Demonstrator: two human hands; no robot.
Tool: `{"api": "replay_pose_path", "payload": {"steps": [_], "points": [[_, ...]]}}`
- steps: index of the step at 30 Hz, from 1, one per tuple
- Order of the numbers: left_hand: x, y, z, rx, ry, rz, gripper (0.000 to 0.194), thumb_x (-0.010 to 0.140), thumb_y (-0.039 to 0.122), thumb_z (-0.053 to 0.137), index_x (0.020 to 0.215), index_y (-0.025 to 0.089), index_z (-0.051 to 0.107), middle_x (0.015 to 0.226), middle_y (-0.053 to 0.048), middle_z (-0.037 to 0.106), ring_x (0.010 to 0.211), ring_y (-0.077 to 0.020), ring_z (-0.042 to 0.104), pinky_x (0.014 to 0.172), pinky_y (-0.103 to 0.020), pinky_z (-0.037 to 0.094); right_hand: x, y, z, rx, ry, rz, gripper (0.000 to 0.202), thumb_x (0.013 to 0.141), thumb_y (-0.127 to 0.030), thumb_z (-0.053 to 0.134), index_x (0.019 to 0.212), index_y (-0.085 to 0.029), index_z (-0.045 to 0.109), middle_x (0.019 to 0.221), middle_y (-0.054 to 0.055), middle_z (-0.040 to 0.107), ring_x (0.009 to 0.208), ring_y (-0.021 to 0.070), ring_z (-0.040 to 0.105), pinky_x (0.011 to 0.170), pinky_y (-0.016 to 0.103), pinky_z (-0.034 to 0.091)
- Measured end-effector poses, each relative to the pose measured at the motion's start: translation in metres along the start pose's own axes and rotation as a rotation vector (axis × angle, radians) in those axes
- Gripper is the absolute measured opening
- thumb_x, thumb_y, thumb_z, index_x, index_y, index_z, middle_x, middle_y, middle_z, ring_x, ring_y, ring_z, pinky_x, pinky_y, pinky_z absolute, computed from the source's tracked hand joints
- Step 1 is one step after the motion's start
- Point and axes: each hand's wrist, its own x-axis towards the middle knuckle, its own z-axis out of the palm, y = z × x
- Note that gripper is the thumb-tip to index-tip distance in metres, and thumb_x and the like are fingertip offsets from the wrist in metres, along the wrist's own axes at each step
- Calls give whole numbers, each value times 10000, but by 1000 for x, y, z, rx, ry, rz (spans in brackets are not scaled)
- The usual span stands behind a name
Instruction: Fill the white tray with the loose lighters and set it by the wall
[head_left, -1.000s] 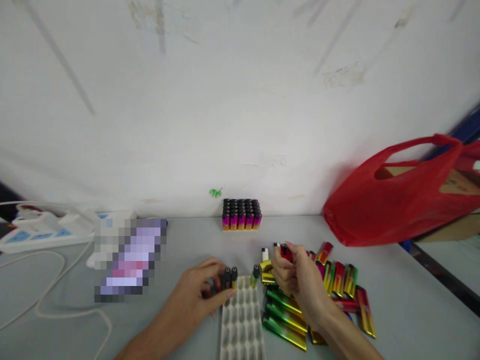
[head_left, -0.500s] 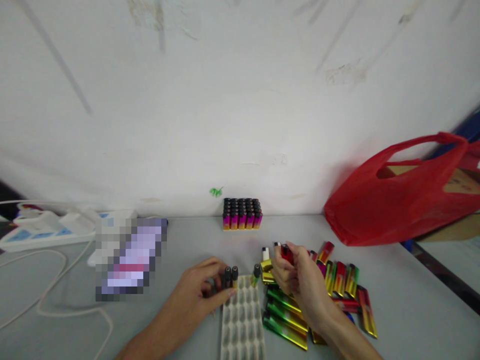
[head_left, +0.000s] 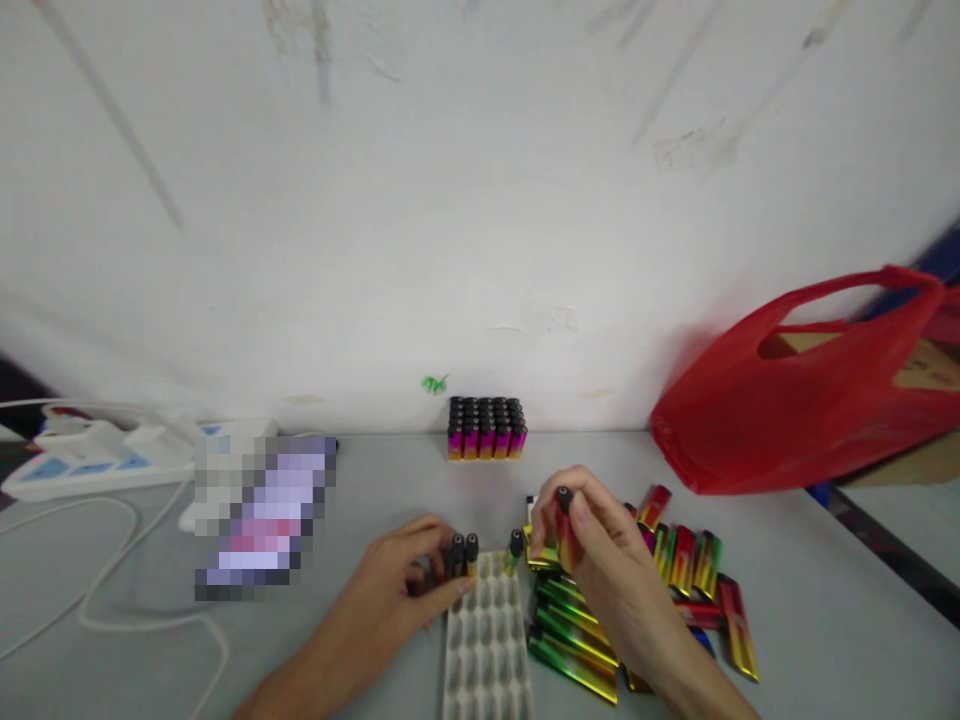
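A grey table (head_left: 375,480) carries a white tray (head_left: 486,650), loose lighters (head_left: 679,560), a full block of lighters (head_left: 486,430) by the wall, a red bag (head_left: 787,400), a power strip (head_left: 97,455) and white cable (head_left: 97,600).

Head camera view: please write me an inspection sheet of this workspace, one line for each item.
Surface: grey flat table, set against a white wall.
Job's things: white plastic tray with empty slots; three dark-capped lighters standing at its far end; loose pile of shiny coloured lighters lying beside it.
Clutter: full block of dark-capped pink lighters by the wall; red plastic bag.
Grippers: left hand rests at the tray's far left corner, touching standing lighters; right hand fingers hold one red lighter upright.
Cables: white cord looping from a white power strip.
Surroundings: blurred patch; brown cardboard box.
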Motion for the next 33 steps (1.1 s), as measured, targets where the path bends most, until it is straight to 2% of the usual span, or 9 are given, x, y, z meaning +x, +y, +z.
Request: {"api": "replay_pose_path", "payload": {"steps": [4, 7, 11, 17, 22, 28, 33], "points": [[0, 2, 0, 3, 0, -2, 199, 909, 386, 744, 886, 188, 745, 913, -23, 631, 778, -197, 638, 590, -226, 482, -1, 1, 0, -92, -40, -98, 387, 967, -637, 782, 996, -255, 837, 904, 43, 665, 817, 206, 562, 689, 303, 427], [0, 2, 1, 0, 2, 0, 202, 903, 391, 741, 893, 190, 746, 918, -26, 634, 785, -204, 641, 601, -237, 488, -2, 3, 2, -64, -69, -91, 314, 923, -575, 858, 1039, -283, 856, 971, 37, 726, 883, 217, 630, 773, 318, 483], [1, -1, 1, -8, -2, -9, 220, 905, 411, 741, 904, 191, 755, 922, -36, 640, 818, -226, 661, 615, -250, 498, -2, 2, 4, -129, -93, -59, 232, 950, -491, 856, 1088, -305, 871, 1039, 34, 808, 990, 246, 715, 910, 356, 499], [0, -7, 1, -16, -8, 5, 213, 925, 406, 746, 930, 194, 762, 955, -39, 645, 833, -221, 665, 618, -243, 506, -2, 3, 6, -454, -103, -151, 106, 1009, -313, 819, 1106, -316, 861, 1069, 9, 818, 1049, 238, 711, 977, 370, 464], [1, -4, 1, -6, 9, 23, 221, 919, 411, 748, 895, 190, 744, 910, -26, 624, 800, -210, 643, 610, -240, 494, -2, 3, 8, -653, -183, -193, 120, 1029, -301, 805, 1145, -315, 830, 1079, -1, 799, 1057, 232, 688, 1013, 391, 431], [0, -2, 1, 25, -15, 17, 211, 910, 407, 766, 905, 196, 762, 920, -22, 653, 793, -201, 647, 619, -239, 479, -4, 0, 8, -708, -192, -126, 99, 1048, -308, 776, 1132, -299, 827, 1053, 6, 773, 1053, 239, 689, 1009, 394, 448], [1, -4, 1, 32, -6, 29, 203, 917, 405, 777, 888, 205, 757, 886, 0, 630, 780, -191, 643, 620, -229, 479, -6, 2, 8, -718, -196, -88, 234, 1059, -368, 744, 1287, -323, 776, 1230, 24, 768, 1193, 259, 676, 1050, 397, 469]]}}
